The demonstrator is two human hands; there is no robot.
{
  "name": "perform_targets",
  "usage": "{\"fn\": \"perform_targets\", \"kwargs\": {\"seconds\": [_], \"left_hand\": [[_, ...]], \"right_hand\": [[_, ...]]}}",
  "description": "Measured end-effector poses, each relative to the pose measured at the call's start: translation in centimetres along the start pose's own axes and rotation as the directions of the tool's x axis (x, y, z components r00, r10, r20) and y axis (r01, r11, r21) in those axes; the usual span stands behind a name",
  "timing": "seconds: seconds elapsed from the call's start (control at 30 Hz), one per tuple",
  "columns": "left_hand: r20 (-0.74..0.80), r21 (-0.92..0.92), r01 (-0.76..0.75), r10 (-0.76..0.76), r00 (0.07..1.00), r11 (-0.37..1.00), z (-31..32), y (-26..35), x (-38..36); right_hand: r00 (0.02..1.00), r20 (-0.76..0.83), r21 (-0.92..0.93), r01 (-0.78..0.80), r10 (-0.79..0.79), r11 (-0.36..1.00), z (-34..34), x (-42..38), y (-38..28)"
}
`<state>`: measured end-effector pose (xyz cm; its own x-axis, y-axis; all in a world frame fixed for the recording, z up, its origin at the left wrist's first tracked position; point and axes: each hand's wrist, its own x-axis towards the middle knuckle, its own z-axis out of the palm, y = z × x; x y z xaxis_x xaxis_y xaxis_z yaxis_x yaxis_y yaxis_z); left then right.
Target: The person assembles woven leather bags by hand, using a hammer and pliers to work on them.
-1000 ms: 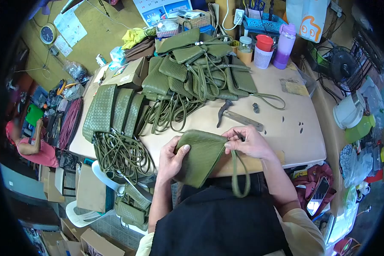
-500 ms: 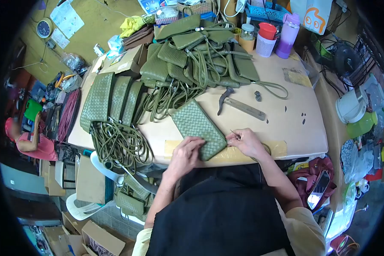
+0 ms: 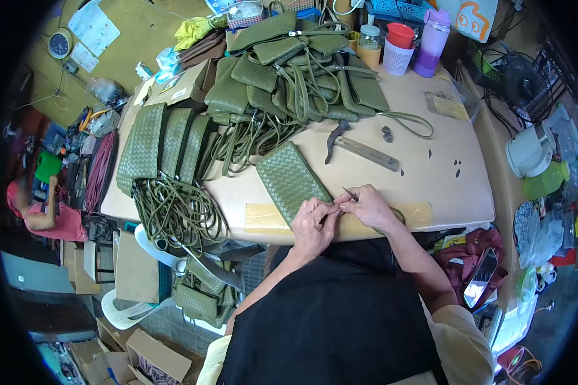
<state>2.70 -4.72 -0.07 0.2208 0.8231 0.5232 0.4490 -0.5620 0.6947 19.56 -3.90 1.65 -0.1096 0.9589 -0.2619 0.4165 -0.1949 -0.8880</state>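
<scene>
A woven olive-green pouch [image 3: 290, 176] lies slanted on the padded table in front of me. At its near right corner my left hand [image 3: 315, 224] is closed in a pinch, its fingertips meeting those of the other hand; what they pinch is hidden. My right hand [image 3: 368, 208] is closed on a thin olive strap, whose loop [image 3: 398, 215] shows beside the wrist. A slim pointed end sticks up between the right fingers, too small to name. Beyond the pouch lie a dark-headed hammer [image 3: 336, 140] and a flat grey bar [image 3: 370, 154].
Olive pouches [image 3: 257, 74] with straps are heaped at the back of the table [image 3: 443, 186]. More woven pouches [image 3: 141, 144] stand at left, their straps [image 3: 180, 215] hanging over the edge. A purple bottle [image 3: 432, 45] and red cup [image 3: 400, 36] stand behind. At far left is another person [image 3: 58, 218].
My left hand has moved right, from lying on the pouch to its corner, and now meets my right hand in a pinch. The right hand has shifted slightly.
</scene>
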Motion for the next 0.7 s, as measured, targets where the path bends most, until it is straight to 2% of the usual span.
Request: {"fn": "perform_targets", "kwargs": {"seconds": [0.07,0.13,0.17,0.2,0.23,0.3,0.37,0.43,0.57,0.63,0.7], "left_hand": [[0.034,-0.005,0.053,-0.053,0.998,0.999,-0.1,-0.5,-0.3],[0.063,-0.011,0.104,-0.104,0.993,0.994,-0.4,-0.9,-0.2],[0.075,-0.029,0.172,-0.17,0.983,0.985,-0.8,-1.0,-0.2],[0.086,-0.045,0.239,-0.235,0.968,0.97,-1.1,-1.1,-0.2],[0.087,-0.044,0.238,-0.233,0.969,0.97,-1.2,-1.5,-0.2],[0.139,-0.15,0.327,-0.308,0.941,0.933,-1.4,-2.2,-0.3],[0.167,-0.178,0.354,-0.326,0.93,0.918,-1.6,-2.3,-0.1],[0.22,-0.252,0.442,-0.393,0.893,0.861,-1.6,-2.5,-0.2],[0.183,-0.232,0.388,-0.352,0.918,0.892,-1.3,-2.3,-0.3],[0.082,-0.282,0.188,-0.172,0.982,0.941,-1.0,-2.6,-0.6],[0.067,-0.255,0.132,-0.118,0.991,0.958,-1.0,-2.2,-0.9]], "right_hand": [[1.0,-0.009,-0.055,0.004,-0.005,0.999,-0.1,-0.5,-0.9],[0.998,-0.042,-0.329,0.032,-0.049,0.944,-0.2,-1.4,-1.8],[0.998,-0.042,-0.327,0.029,-0.045,0.945,-0.1,-1.9,-1.8],[0.973,-0.163,-0.403,0.084,-0.162,0.911,0.2,-2.5,-1.8],[0.919,-0.273,-0.484,0.126,-0.286,0.866,0.3,-2.8,-1.8],[0.898,-0.305,-0.448,0.158,-0.317,0.88,0.1,-2.8,-1.1],[0.875,-0.341,-0.411,0.191,-0.345,0.891,-0.1,-3.3,-1.3],[0.918,-0.183,-0.428,0.247,-0.351,0.869,-0.5,-4.4,-2.4],[0.899,-0.096,-0.543,0.312,-0.427,0.78,0.5,-4.9,-2.2],[0.853,-0.156,-0.584,0.327,-0.498,0.743,1.2,-4.4,-1.4],[0.847,-0.176,-0.6,0.312,-0.502,0.736,1.5,-4.4,-1.2]]}}
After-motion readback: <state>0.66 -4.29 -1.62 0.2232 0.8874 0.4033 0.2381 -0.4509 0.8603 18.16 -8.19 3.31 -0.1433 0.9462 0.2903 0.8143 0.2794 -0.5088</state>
